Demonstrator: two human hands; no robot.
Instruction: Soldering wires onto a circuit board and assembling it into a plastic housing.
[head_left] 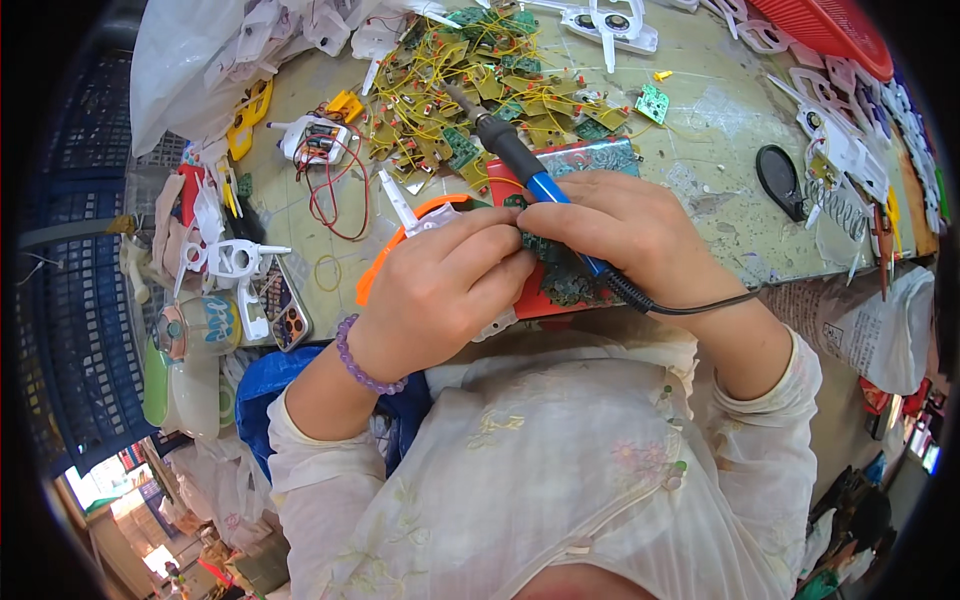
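At counter centre: both hands meet over a red tray, working a small green circuit board.
Right grip (625,225): clenched around the blue handle of a soldering iron (520,160), pen-fashion; black barrel points to 11 o'clock, cord trails off at 4 o'clock.
Left grip (445,285): fingers curled shut on the circuit board (535,245) and the white plastic part under it; exact pinch is hidden by the knuckles.
Step in hand: judged as positioning board and iron for a solder joint; tip is raised, away from the board.
Next move calls for: bringing the tip down to the pad, holding the board steady.
Pose: forearms enter from 6 o'clock, wrists converge; purple bead bracelet (360,365) on left wrist.
Outward: orange ring (385,255) at 9 o'clock; heap of wired boards (470,90) at 12 o'clock; red tray (560,300) beneath.
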